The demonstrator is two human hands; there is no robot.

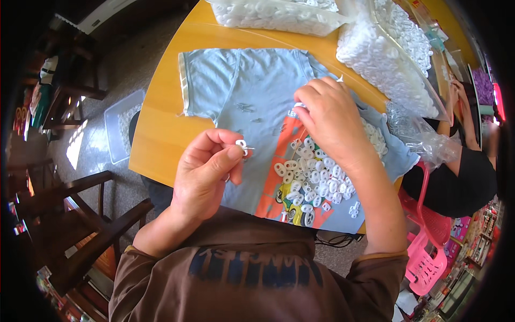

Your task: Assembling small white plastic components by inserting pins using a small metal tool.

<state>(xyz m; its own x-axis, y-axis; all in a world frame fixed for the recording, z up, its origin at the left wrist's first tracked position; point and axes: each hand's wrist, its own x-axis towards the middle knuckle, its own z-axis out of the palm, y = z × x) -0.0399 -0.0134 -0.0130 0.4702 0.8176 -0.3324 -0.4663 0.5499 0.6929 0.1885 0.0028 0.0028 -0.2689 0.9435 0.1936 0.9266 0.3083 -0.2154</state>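
Note:
Between the thumb and forefinger of my left hand [204, 174] is a small white plastic piece [241, 144] with a thin pin sticking out of it. My right hand [332, 121] is bent over the upper part of a light blue T-shirt [214, 86], its fingertips closed on another small white plastic piece [300, 105], partly hidden by the fingers. Below the right hand, a loose pile of white two-holed plastic pieces [316, 180] lies on the shirt's orange print. A few white pieces joined in a cluster [354, 210] lie to the pile's right.
The shirt is spread on a yellow-brown table [155, 129]. Clear bags full of white pieces [386, 59] stand at the far side. Crumpled clear plastic [424, 134] lies right, near another person's arm [472, 118]. A pink plastic chair [426, 260] and a dark wooden chair [102, 231] flank me.

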